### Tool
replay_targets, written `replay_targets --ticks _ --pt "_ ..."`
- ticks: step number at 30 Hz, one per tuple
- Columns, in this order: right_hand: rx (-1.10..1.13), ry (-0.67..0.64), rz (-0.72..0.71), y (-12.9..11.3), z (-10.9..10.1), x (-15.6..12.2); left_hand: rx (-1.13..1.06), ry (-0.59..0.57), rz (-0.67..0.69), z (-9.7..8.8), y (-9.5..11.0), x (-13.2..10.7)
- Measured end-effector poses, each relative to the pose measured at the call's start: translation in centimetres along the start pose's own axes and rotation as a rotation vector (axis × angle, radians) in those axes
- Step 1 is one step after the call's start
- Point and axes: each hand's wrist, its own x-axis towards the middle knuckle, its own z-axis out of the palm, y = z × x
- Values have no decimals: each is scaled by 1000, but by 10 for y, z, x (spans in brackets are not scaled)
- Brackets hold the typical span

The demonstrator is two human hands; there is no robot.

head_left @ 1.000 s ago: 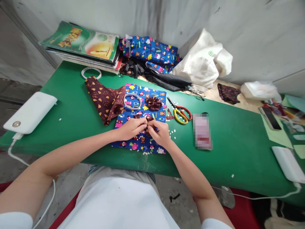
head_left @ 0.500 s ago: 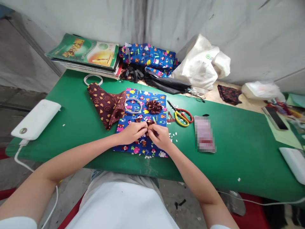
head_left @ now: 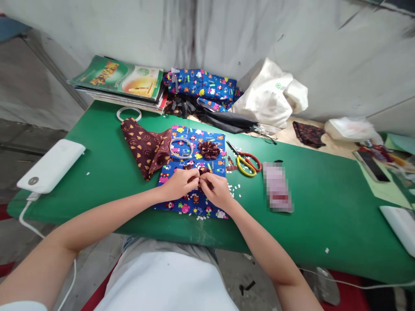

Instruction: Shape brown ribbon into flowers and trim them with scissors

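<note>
My left hand (head_left: 179,183) and my right hand (head_left: 215,188) meet over a blue cartoon-print cloth (head_left: 175,208), fingertips pinched together. Between them they grip a piece of dark brown fabric (head_left: 204,170), mostly covered by the fingers. Just above lies a gathered brown fabric flower (head_left: 209,150). A clear ring (head_left: 170,149) rests at the cloth's left, beside a brown patterned cloth (head_left: 142,144). Right of the blue cloth are scissors (head_left: 245,166) with one yellow and one red handle, blades pointing away from me. Small white scraps are scattered around.
A white power bank (head_left: 53,166) with a cable lies on the left of the green table (head_left: 317,207). Books (head_left: 119,80), folded blue fabric (head_left: 201,84) and a white bag (head_left: 267,93) line the back. A pinkish, blurred-out rectangular item (head_left: 277,188) lies right of the scissors.
The whole view has shifted slightly, with things appearing a little lower. My hands stay together on the brown fabric, with only small finger movement.
</note>
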Motion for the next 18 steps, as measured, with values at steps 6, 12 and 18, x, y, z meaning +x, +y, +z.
replay_targets --ticks 6,12,18 --pt "-3 -10 -10 -1 0 0 -26 18 -28 0 2 0" --pt "-18 -31 -16 0 0 -2 -43 40 -47 1 2 0" --pt "-32 -50 -7 1 1 -3 -63 43 -75 1 5 0"
